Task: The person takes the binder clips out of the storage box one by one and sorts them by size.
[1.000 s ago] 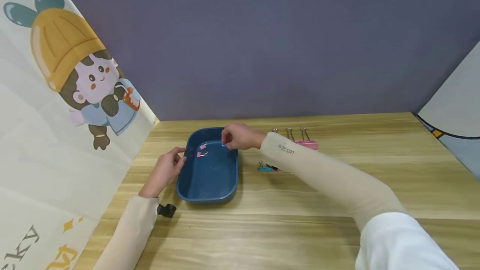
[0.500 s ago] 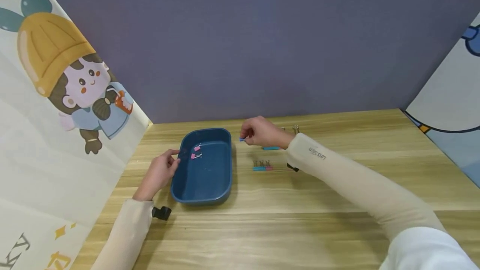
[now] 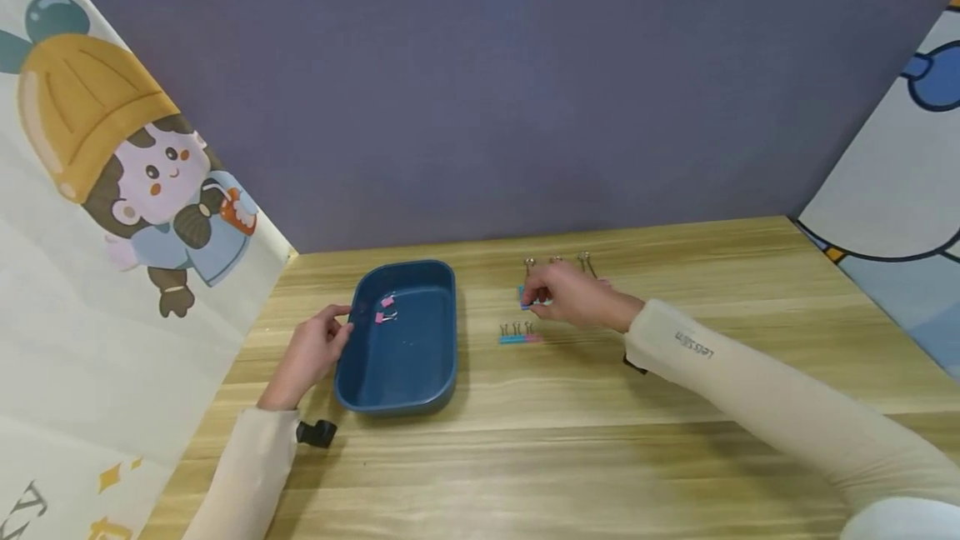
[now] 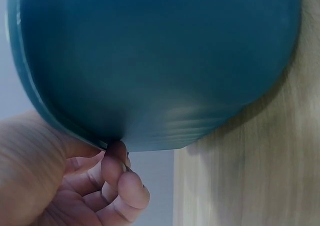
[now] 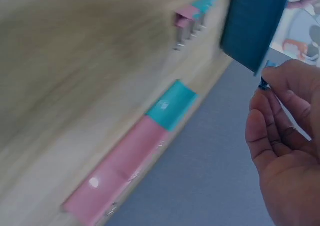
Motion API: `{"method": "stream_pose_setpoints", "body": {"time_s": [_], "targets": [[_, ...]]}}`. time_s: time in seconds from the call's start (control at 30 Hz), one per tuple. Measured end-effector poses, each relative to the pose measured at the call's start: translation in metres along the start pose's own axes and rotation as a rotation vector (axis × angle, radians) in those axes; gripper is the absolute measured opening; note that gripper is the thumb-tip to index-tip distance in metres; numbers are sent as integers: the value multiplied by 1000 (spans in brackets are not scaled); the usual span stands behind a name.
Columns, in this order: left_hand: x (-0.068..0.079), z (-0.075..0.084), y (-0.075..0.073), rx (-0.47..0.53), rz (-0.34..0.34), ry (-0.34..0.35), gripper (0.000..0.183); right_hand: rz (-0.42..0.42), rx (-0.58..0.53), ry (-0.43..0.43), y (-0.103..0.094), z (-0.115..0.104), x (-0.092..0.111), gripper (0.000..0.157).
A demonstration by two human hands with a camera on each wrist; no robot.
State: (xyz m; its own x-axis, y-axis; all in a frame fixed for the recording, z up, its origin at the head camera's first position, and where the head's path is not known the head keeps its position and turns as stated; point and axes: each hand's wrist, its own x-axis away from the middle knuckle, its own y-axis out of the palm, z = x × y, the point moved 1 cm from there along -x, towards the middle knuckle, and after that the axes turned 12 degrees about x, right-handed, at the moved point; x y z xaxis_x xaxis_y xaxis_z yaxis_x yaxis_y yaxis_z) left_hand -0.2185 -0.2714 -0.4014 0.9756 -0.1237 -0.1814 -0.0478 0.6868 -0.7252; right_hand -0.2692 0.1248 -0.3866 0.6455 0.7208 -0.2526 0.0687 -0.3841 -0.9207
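A blue plastic bin (image 3: 397, 415) stands on the table, with two small pink binder clips (image 3: 381, 317) lying inside. My left hand (image 3: 309, 357) pinches the bin's left rim between thumb and fingers, as the left wrist view shows too. To the right of the bin, my right hand (image 3: 577, 298) pinches a small blue binder clip (image 5: 270, 64) at the fingertips. That hand partly covers a back row of large binder clips in the head view. In the right wrist view, this row shows a teal clip (image 5: 172, 105) beside pink ones (image 5: 140, 141).
Nearer on the wooden table (image 3: 525, 448) stands a row of medium binder clips (image 3: 517, 339), blue and pink, handles up. A grey-blue panel (image 3: 525, 90) rises behind the table. Printed cloths hang at both sides, the left one with a cartoon figure (image 3: 165, 165).
My right hand has moved from over the bin's right rim to the right, over the large clips, carrying the small blue clip. My left hand stays on the bin's rim.
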Motion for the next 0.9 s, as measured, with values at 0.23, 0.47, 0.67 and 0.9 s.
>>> {"method": "stream_pose_setpoints", "body": {"time_s": [0.23, 0.47, 0.67, 0.9], "targets": [[2, -3, 0, 6, 9, 10, 30, -9, 43, 8, 4, 6, 28, 15], [4, -5, 0, 20, -1, 5, 31, -21, -21, 12, 18, 16, 48, 14], [5, -4, 0, 13, 5, 24, 30, -43, -50, 24, 31, 20, 53, 13], [2, -3, 1, 18, 9, 51, 29, -45, -41, 28, 38, 20, 52, 13]]}}
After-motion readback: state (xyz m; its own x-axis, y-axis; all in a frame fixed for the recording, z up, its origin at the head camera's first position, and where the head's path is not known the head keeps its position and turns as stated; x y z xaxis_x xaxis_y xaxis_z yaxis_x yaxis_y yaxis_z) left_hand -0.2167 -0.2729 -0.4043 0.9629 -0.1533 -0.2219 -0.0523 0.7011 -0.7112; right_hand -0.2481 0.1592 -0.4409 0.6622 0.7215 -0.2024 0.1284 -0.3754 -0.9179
